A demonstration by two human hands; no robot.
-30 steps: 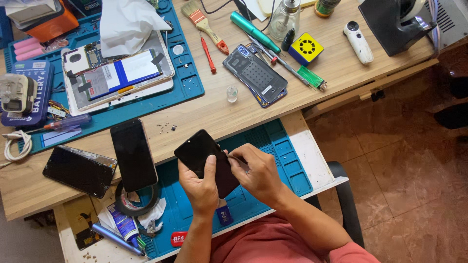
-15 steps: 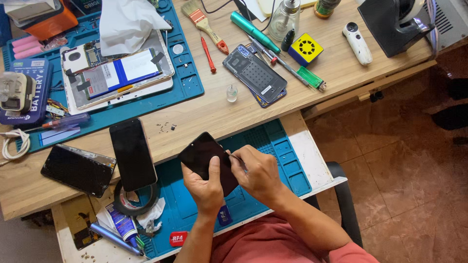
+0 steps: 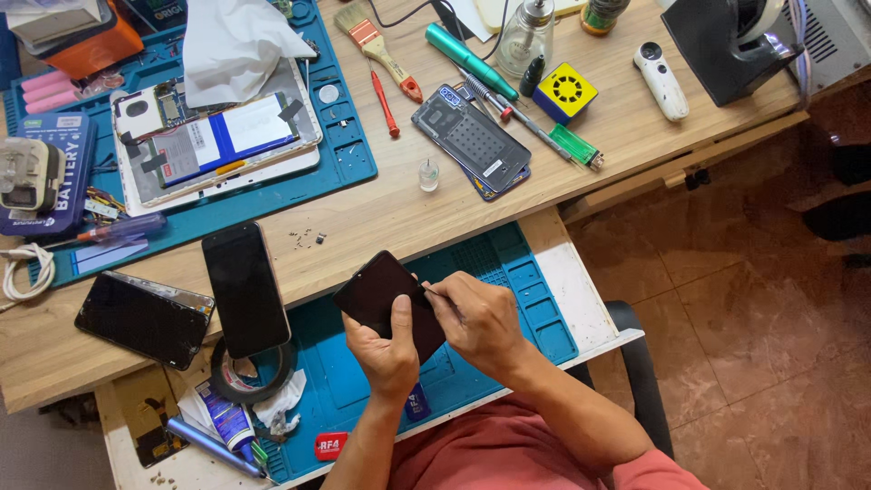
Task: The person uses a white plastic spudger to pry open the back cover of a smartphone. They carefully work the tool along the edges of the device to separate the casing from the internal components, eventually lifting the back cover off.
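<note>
Left grip (image 3: 388,349) clasps dark phone (image 3: 386,299), angled up-left.

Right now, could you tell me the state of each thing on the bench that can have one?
Dark phone: gripped by the left hand, screen dark.
Right hand: pinches a thin tool at the phone's edge.
Tablet: opened, battery and board exposed.
Phone back cover: detached, inner side up.
Two black phones: lying flat, screens dark.
Tape roll: flat under one phone.
Glass bottle: upright.
</note>
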